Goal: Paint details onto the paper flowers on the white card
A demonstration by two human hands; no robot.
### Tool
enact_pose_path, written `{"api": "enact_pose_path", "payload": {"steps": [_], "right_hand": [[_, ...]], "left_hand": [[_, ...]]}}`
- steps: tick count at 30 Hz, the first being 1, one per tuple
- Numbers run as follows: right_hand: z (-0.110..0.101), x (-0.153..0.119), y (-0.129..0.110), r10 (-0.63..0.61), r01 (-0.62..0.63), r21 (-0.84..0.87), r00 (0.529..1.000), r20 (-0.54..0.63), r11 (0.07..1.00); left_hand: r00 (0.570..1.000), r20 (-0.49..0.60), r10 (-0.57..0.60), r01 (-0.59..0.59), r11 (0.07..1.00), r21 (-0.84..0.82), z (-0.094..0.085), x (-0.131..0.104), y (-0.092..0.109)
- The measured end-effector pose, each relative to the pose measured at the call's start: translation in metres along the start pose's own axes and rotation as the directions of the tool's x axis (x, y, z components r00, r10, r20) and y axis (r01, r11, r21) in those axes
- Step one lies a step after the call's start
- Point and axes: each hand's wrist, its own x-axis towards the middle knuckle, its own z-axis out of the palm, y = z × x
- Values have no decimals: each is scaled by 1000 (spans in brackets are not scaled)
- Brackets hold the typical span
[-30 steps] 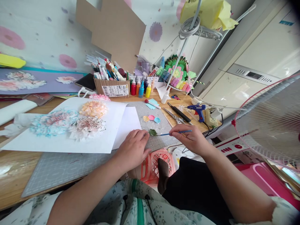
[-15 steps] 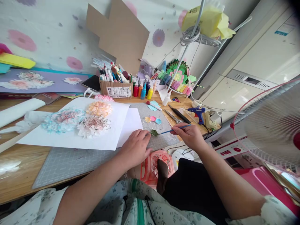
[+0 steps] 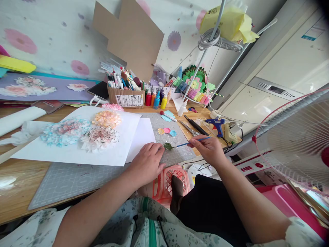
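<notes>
My right hand [image 3: 209,149] pinches a thin blue paintbrush [image 3: 183,144], held nearly level, its tip in a small pool of dark green paint [image 3: 168,146]. Just beyond the green are small dabs of yellow paint [image 3: 161,131], pink paint [image 3: 167,130] and blue paint [image 3: 173,133] in what looks like a clear palette. My left hand [image 3: 147,162] lies palm down at the front of the grey cutting mat [image 3: 72,180], thumb apart, fingertips beside the green paint. Whether those fingertips touch the palette, I cannot tell. White paper [image 3: 142,135] lies left of the paint.
Ruffled paper flowers [image 3: 100,137] rest on a white sheet [image 3: 61,156] at left. Behind stand a box of pens and brushes [image 3: 125,97] and paint bottles [image 3: 156,101]. Scissors [image 3: 189,128], a black-handled tool [image 3: 196,125] and a glue gun [image 3: 217,125] lie right; a fan [image 3: 298,137] stands beside the desk.
The camera view has shifted slightly. Both hands stay nearly in place, and the brush tip is still in the green paint.
</notes>
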Motion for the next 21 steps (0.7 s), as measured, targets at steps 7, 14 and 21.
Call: {"api": "enact_pose_path", "payload": {"steps": [7, 14, 21], "right_hand": [[-4, -4, -9, -87, 87, -10, 994, 60, 996], [-9, -8, -11, -138, 137, 21, 986, 88, 990], [-11, -8, -13, -82, 74, 94, 994, 79, 993]], "left_hand": [[1000, -3, -2, 2, 1000, 7, 1, 0, -1], [1000, 9, -10, 10, 1000, -5, 0, 0, -1], [1000, 8, -24, 24, 998, -54, -1, 0, 0]]}}
